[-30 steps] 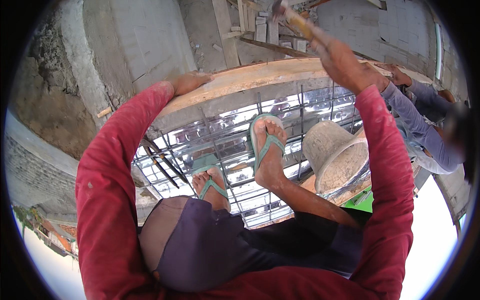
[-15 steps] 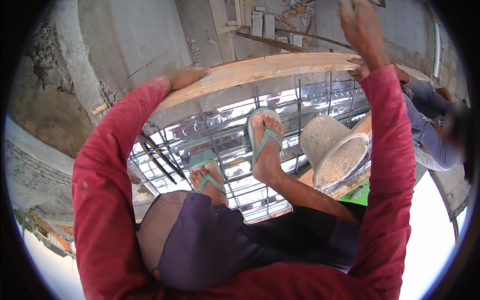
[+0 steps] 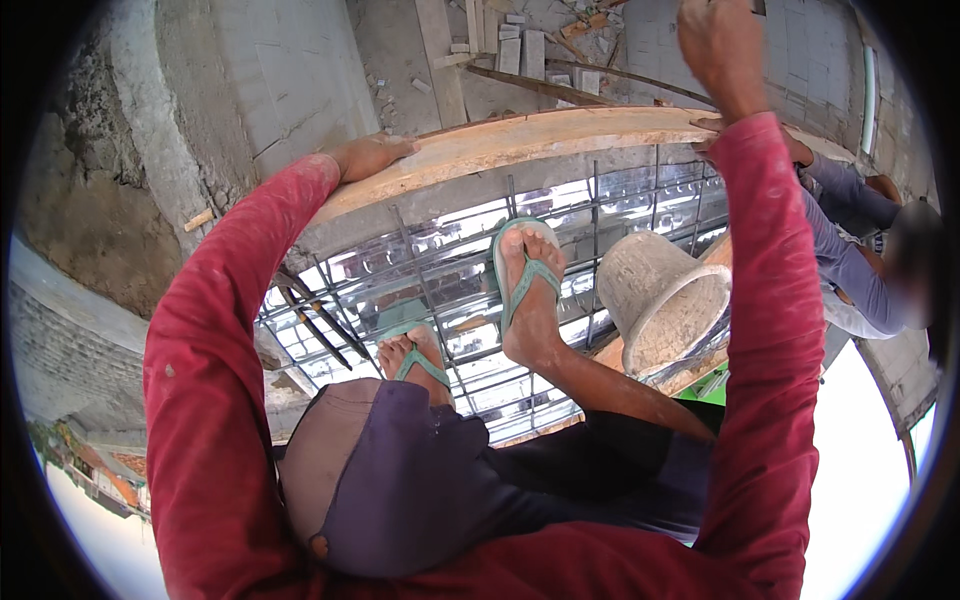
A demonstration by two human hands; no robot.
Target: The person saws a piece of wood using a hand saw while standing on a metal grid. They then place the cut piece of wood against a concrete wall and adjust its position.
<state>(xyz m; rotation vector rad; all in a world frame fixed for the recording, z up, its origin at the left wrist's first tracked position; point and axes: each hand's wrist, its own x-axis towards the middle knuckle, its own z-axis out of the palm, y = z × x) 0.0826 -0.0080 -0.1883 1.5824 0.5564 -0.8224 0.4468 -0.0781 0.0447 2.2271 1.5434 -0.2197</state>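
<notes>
Left hand (image 3: 368,155) lay flat, fingers spread, on the long pale wooden formwork plank (image 3: 520,140) at 11 o'clock, steadying it. Right hand (image 3: 722,45), raised at 1 o'clock, was fisted; contents unclear. Grey cement-caked bucket (image 3: 665,300) sat on steel rebar mesh (image 3: 450,270) at 3 o'clock.

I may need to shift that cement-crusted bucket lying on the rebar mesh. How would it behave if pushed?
The bucket lies tilted on its side on the rebar mesh, so a push would likely roll it in an arc. Its round, tapered shape suggests that. The thick grey crust probably makes it heavier than a clean one and rough, not slippery. The open grid gives uneven support, so it might snag or rock.
</notes>
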